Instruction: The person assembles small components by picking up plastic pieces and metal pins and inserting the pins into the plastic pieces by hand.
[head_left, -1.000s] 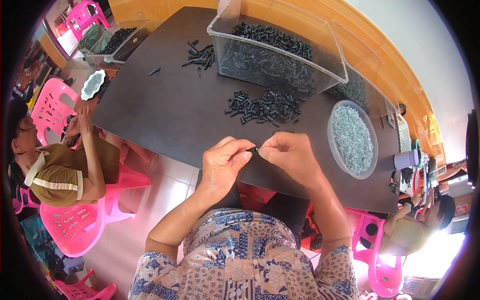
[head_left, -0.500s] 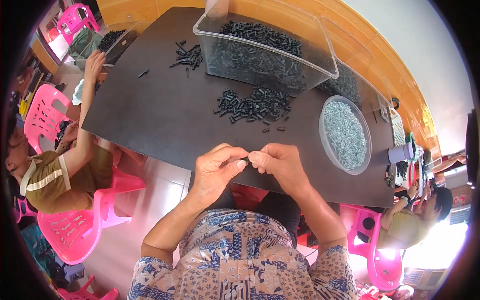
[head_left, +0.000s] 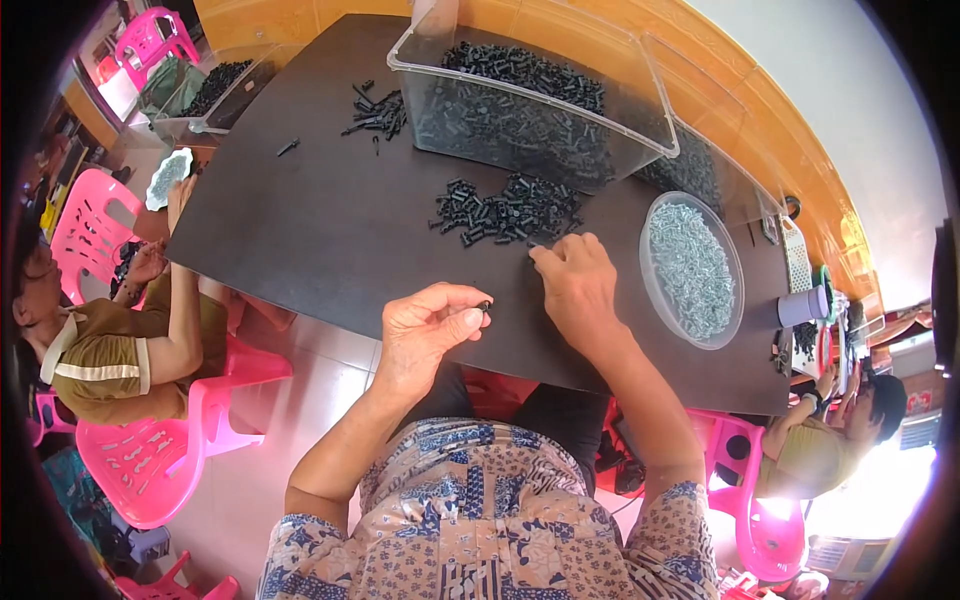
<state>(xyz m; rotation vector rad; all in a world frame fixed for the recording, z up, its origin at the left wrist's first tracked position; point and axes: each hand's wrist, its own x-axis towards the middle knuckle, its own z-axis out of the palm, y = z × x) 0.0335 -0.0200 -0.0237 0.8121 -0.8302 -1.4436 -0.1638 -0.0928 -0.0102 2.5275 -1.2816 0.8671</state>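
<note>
My left hand (head_left: pixel 430 325) is raised over the table's near edge, thumb and forefinger pinching a small black plastic part (head_left: pixel 485 306). My right hand (head_left: pixel 577 285) is down on the tabletop just in front of a loose pile of small black plastic parts (head_left: pixel 510 208). Its fingers are bent and drawn together, and the fingertips hide whatever they touch. Right of this hand stands a round clear tub (head_left: pixel 648 290) full of small silvery screw-like pieces (head_left: pixel 692 268).
A large clear bin (head_left: pixel 480 150) of black parts stands behind the pile, with a second bin (head_left: pixel 745 200) to its right. More black parts (head_left: pixel 378 115) lie at the back left of the dark table (head_left: pixel 290 220). Co-workers sit left and right on pink chairs (head_left: pixel 150 470).
My hands have come apart. The right moved forward to the table by the pile, covering two loose parts, while the left kept the black part. The left co-worker's arm came down toward a white dish.
</note>
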